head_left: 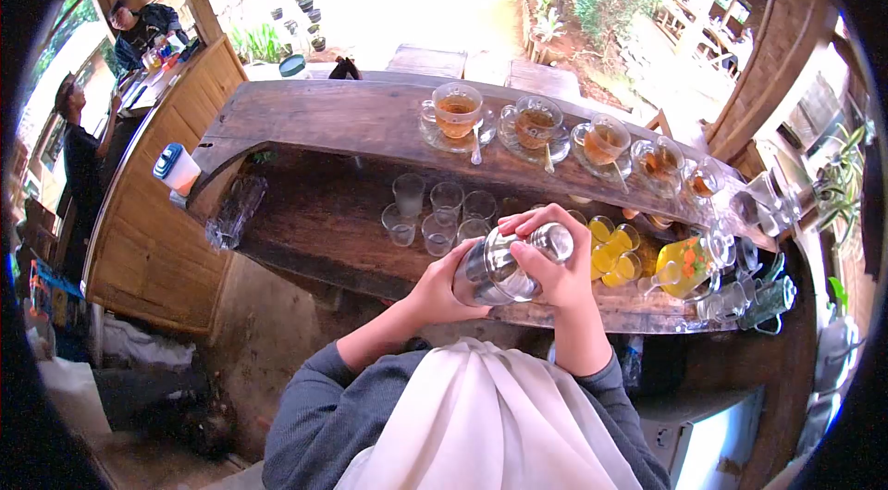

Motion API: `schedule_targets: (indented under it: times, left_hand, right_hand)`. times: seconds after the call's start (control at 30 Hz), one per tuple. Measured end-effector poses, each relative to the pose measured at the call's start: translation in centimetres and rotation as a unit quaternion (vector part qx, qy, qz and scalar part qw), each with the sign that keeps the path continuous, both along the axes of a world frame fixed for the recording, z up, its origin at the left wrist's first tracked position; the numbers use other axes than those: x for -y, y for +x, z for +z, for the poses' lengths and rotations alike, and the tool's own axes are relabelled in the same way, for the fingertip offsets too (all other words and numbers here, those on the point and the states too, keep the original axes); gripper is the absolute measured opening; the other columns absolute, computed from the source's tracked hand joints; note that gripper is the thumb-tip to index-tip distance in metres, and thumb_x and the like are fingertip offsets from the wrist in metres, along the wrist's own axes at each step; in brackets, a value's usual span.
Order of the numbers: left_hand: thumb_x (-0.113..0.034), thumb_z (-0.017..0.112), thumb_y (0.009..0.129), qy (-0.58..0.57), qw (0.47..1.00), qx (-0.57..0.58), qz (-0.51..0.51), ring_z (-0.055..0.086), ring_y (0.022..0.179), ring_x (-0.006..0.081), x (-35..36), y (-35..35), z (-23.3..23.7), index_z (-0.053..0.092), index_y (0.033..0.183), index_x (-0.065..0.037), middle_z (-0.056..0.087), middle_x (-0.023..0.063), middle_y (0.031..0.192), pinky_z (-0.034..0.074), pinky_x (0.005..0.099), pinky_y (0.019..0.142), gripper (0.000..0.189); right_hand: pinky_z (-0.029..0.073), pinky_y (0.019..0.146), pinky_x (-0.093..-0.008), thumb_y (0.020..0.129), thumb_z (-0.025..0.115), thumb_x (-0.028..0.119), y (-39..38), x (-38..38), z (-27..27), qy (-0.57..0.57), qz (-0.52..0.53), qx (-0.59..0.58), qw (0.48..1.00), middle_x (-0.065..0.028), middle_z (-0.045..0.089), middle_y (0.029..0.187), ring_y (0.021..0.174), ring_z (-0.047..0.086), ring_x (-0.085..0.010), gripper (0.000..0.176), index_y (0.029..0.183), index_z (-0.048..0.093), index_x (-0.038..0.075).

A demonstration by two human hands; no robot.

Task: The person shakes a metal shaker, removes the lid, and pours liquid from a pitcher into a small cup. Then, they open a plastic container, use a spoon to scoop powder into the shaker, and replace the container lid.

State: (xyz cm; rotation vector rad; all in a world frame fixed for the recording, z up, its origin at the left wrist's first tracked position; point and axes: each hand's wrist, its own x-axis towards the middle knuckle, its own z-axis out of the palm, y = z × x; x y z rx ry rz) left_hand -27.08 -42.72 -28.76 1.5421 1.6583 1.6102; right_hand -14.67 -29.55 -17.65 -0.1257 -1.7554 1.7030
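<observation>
A metal cocktail shaker (504, 268) is held tilted in front of my chest, over the near edge of the wooden bar. My left hand (440, 288) is wrapped round its lower body. My right hand (564, 266) grips the upper part, with fingers over the shoulder near the shiny cap. Just beyond the shaker stand several clear glasses (446, 201) on the lower shelf. To the right of my right hand are several glasses of yellow drink (612, 254) and a glass pitcher (680, 266) of yellow liquid with orange pieces.
Several glass cups of tea (459, 112) on saucers with spoons line the raised counter (324, 115). Empty jugs and glass mugs (772, 300) stand at the right end. A blue-lidded plastic tub (176, 168) sits at the left end. Two people (83, 134) are at the left-hand counter.
</observation>
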Motion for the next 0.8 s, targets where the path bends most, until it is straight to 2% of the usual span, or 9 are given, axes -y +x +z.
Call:
schedule_targets:
  times: [0.13,0.23,0.3,0.37,0.43,0.5,0.57,0.67,0.8]
  left_hand:
    - [-0.019,0.085,0.055,-0.022,0.999,0.028,-0.004,0.054,0.115,0.0221,-0.2,0.3,-0.3,0.036,0.137,-0.001,0.056,0.0159,0.123,0.040,0.0336,0.099,0.097]
    - [-0.019,0.085,0.056,-0.019,0.999,0.042,-0.003,0.054,0.115,0.0224,-0.3,0.9,-0.7,0.035,0.137,0.000,0.055,0.0164,0.124,0.040,0.0335,0.100,0.097]
    - [-0.020,0.085,0.056,-0.026,0.998,0.060,-0.001,0.054,0.116,0.0224,-0.4,1.7,-1.0,0.035,0.137,0.001,0.055,0.0166,0.124,0.040,0.0334,0.100,0.097]
    - [-0.020,0.085,0.056,-0.023,0.998,0.056,-0.015,0.054,0.116,0.0221,-0.8,2.3,-1.5,0.035,0.137,0.001,0.055,0.0169,0.124,0.040,0.0334,0.100,0.097]
    - [-0.020,0.087,0.054,-0.009,0.995,0.098,-0.015,0.054,0.115,0.0221,-1.4,2.9,-2.2,0.036,0.136,0.001,0.055,0.0169,0.123,0.041,0.0340,0.100,0.098]
    - [-0.021,0.088,0.053,-0.008,0.998,0.060,-0.006,0.054,0.115,0.0218,-1.6,2.9,-2.7,0.037,0.135,0.001,0.055,0.0166,0.123,0.041,0.0345,0.099,0.099]
    - [-0.022,0.089,0.052,0.003,1.000,0.024,-0.003,0.054,0.114,0.0213,-1.8,2.8,-3.0,0.039,0.134,0.001,0.056,0.0154,0.122,0.042,0.0345,0.098,0.098]
    - [-0.022,0.090,0.051,-0.017,0.990,0.112,-0.081,0.054,0.113,0.0210,-2.2,3.7,-2.2,0.041,0.133,0.000,0.055,0.0136,0.123,0.042,0.0354,0.098,0.098]
    - [-0.023,0.090,0.050,-0.046,0.992,0.055,-0.105,0.056,0.111,0.0227,-2.4,3.8,-1.3,0.042,0.132,0.000,0.056,0.0144,0.121,0.042,0.0352,0.098,0.097]
  right_hand:
    - [0.048,0.089,-0.0444,0.070,0.067,-0.004,0.2,-0.5,-1.7,0.038,-0.008,-0.089,0.995,-0.0158,0.065,0.088,0.091,0.064,-0.0269,0.017,0.084,0.057,-0.001]
    - [0.048,0.089,-0.0444,0.071,0.066,-0.004,0.6,-0.8,-1.8,0.050,0.002,-0.091,0.995,-0.0157,0.065,0.088,0.090,0.064,-0.0267,0.017,0.085,0.057,-0.002]
    - [0.049,0.087,-0.0419,0.071,0.066,-0.003,0.9,-1.1,-1.2,0.035,0.012,-0.061,0.997,-0.0156,0.066,0.087,0.089,0.064,-0.0258,0.016,0.084,0.057,-0.001]
    - [0.049,0.086,-0.0390,0.070,0.067,-0.001,1.4,-1.6,-0.5,0.008,0.058,0.027,0.998,-0.0153,0.066,0.088,0.089,0.065,-0.0246,0.016,0.083,0.057,-0.001]
    - [0.049,0.085,-0.0369,0.070,0.068,0.000,1.9,-1.7,-0.5,-0.003,0.056,0.036,0.998,-0.0151,0.067,0.087,0.088,0.065,-0.0246,0.015,0.082,0.058,0.000]
    - [0.048,0.087,-0.0426,0.068,0.069,0.001,2.4,-2.0,-0.8,0.079,0.073,-0.008,0.994,-0.0174,0.066,0.086,0.090,0.063,-0.0286,0.018,0.083,0.058,-0.001]
    - [0.049,0.085,-0.0431,0.066,0.070,0.003,2.4,-2.3,-0.9,0.088,0.072,-0.040,0.993,-0.0177,0.066,0.082,0.086,0.065,-0.0295,0.019,0.082,0.059,-0.001]
    - [0.052,0.080,-0.0439,0.063,0.069,0.004,3.0,-2.8,-0.6,0.114,0.125,-0.074,0.983,-0.0162,0.067,0.078,0.079,0.066,-0.0320,0.017,0.076,0.059,0.001]
    - [0.052,0.080,-0.0438,0.059,0.070,0.008,4.3,-3.1,0.2,0.136,0.144,-0.082,0.977,-0.0144,0.067,0.076,0.079,0.067,-0.0329,0.019,0.075,0.060,0.003]
